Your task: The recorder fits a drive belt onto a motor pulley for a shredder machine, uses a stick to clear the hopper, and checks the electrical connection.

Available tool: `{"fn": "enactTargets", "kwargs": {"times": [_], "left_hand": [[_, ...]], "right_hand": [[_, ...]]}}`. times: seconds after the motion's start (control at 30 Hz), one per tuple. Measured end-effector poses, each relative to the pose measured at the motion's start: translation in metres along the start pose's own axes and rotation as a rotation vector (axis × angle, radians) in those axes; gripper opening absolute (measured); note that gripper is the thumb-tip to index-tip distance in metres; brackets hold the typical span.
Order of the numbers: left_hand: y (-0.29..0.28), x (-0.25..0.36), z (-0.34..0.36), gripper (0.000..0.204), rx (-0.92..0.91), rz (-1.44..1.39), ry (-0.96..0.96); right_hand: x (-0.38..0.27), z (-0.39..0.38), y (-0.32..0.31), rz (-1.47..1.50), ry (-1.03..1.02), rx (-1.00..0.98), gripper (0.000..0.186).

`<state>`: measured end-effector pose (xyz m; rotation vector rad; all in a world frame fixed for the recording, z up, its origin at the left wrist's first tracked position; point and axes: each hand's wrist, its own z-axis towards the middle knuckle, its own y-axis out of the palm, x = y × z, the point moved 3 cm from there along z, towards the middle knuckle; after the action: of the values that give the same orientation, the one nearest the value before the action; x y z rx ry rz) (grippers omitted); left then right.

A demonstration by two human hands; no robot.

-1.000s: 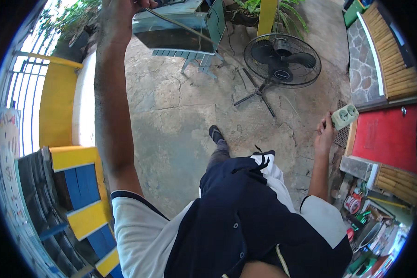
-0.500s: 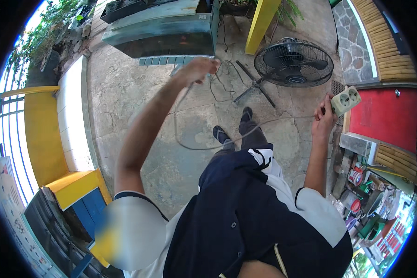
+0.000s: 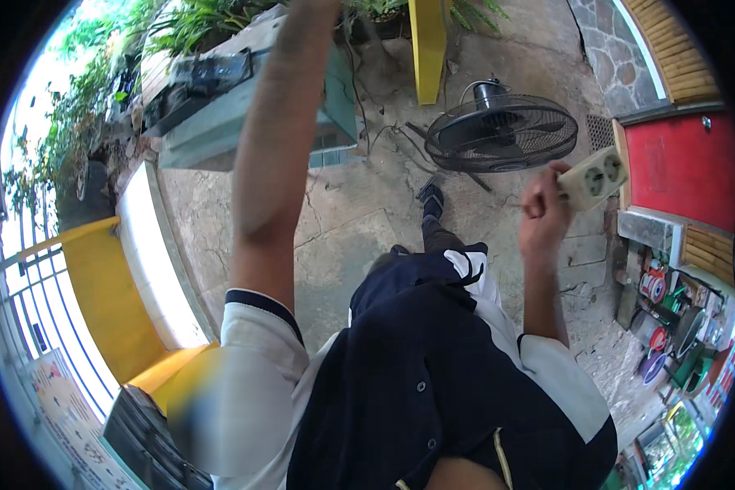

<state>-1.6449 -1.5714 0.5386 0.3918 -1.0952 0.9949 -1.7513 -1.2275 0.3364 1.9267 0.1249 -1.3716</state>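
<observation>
In my right hand (image 3: 545,204) is a cream power strip (image 3: 594,180) with round sockets, its fingers closed around the near end. The strip is held up to the right of the fan, tilted with its sockets facing up. My left forearm (image 3: 282,122) stretches far forward past the fish tank, and the hand itself is cut off by the top edge. What that hand holds cannot be seen. A black fan (image 3: 502,131) on a stand is ahead of my feet, between my two arms.
A glass fish tank (image 3: 208,147) stands at the far left, partly behind my forearm. Beyond the fan is a yellow post (image 3: 427,57). A red door panel (image 3: 678,163) is on the right, with cluttered household items (image 3: 670,318) nearer. A thin cord (image 3: 359,90) hangs beside the tank.
My left arm has swung forward and up, taking its hand out of view. My right hand keeps the power strip. The view has moved closer to the fan.
</observation>
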Motion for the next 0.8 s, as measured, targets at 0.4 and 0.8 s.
{"fn": "enactTargets", "kwargs": {"times": [0.4, 0.8], "left_hand": [[-0.067, -0.030, 0.063, 0.039, 0.391, 0.130, 0.007], [-0.006, -0.095, 0.007, 0.051, -0.116, -0.274, -0.225]], "right_hand": [[0.221, 0.024, -0.167, 0.347, 0.439, 0.574, 0.003], [0.395, 0.068, -0.112, 0.277, 0.605, 0.886, 0.041]]}}
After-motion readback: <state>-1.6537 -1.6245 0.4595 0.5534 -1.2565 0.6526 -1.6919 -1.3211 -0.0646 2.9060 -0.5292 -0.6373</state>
